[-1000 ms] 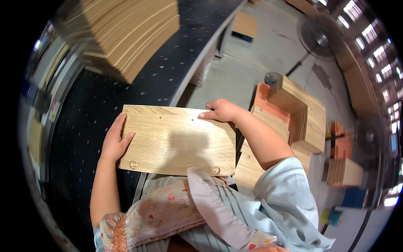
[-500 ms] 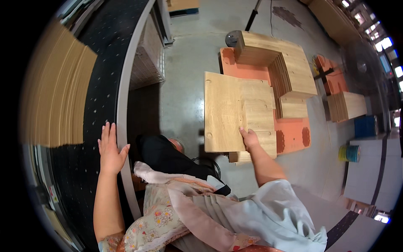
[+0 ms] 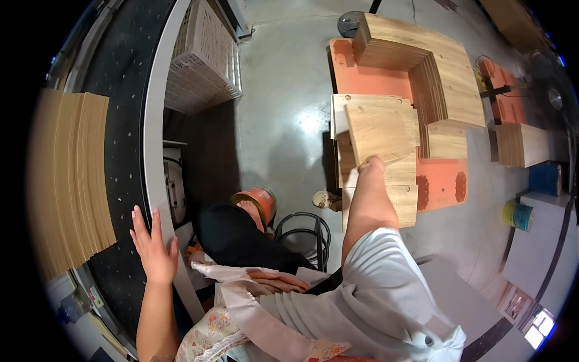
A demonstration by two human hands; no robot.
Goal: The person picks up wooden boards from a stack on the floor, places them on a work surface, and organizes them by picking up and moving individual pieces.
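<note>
On my left I see a stack of wooden boards (image 3: pixel 75 181) lying on the black worktable (image 3: pixel 129 120). A white plastic basket (image 3: pixel 202 57) sits under its edge. Further right, a blue box (image 3: pixel 546 178) and a yellow-green can (image 3: pixel 517 215) stand on the grey floor (image 3: pixel 283 108).

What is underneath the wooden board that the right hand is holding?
Under the wooden board held by the right hand lie more stacked boards on an orange pallet. How many boards are covered cannot be seen.
</note>
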